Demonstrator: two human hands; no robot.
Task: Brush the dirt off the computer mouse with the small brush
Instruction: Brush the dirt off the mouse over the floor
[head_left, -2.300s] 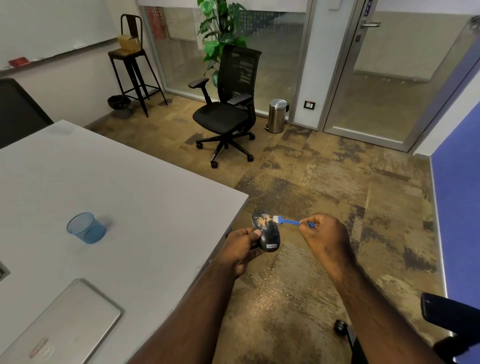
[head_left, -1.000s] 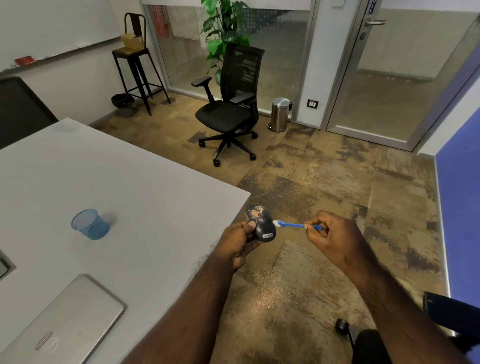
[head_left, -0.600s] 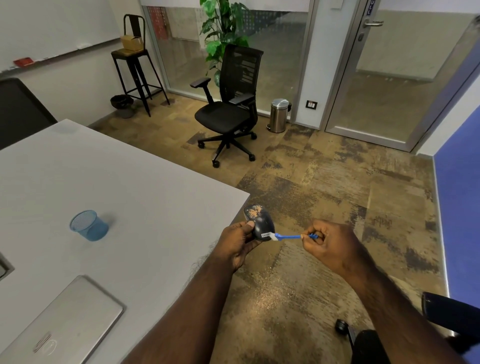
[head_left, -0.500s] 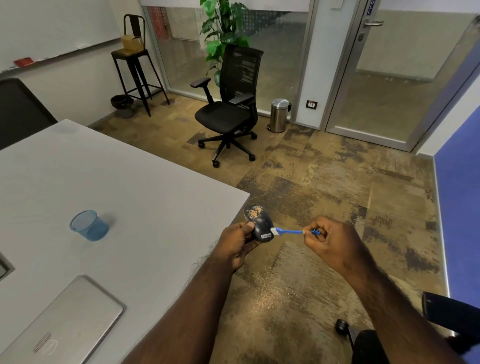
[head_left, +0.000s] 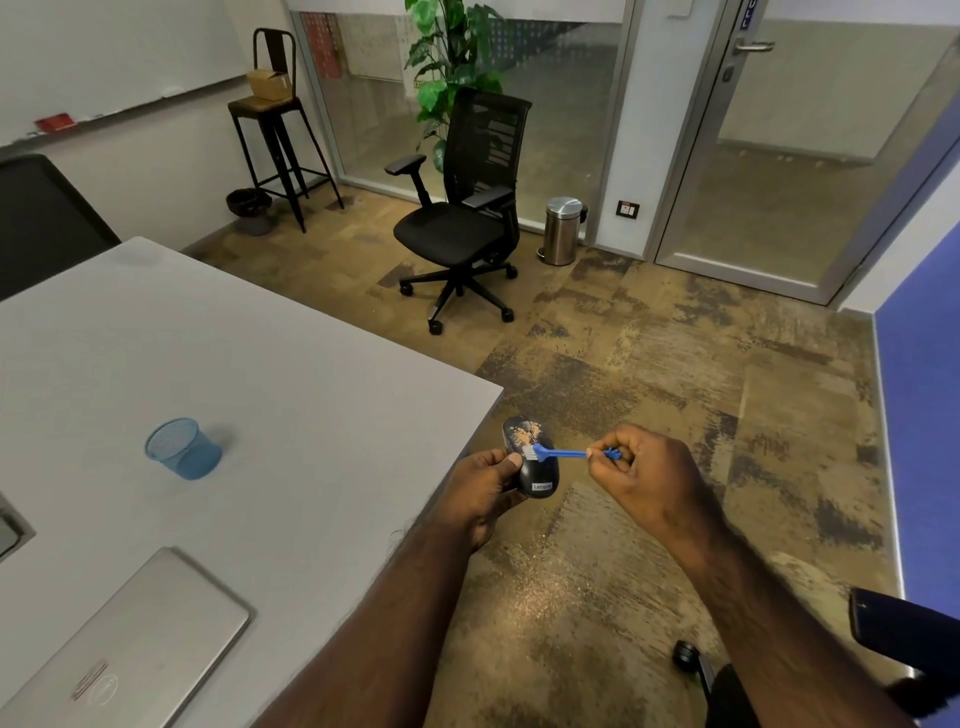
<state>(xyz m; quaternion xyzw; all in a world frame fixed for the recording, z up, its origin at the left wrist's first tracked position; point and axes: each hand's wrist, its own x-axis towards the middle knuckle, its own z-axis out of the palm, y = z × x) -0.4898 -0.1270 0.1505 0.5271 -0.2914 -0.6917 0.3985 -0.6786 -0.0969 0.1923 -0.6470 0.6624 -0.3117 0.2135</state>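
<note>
The black computer mouse (head_left: 532, 462) is held out past the table (head_left: 260, 389) corner, gripped in the left hand (head_left: 483, 488). Tan dirt (head_left: 523, 432) coats its far end, while the near half looks clean, so brushing seems partway done. The right hand (head_left: 649, 473) pinches the small blue brush (head_left: 558, 453), bristles on the mouse. A white label reads "Lenovo".

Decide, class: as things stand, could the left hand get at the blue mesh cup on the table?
Probably not at once. The left hand grips the computer mouse beyond the table edge. The blue mesh cup stands unobstructed, so the path is free; the hand is not.
</note>
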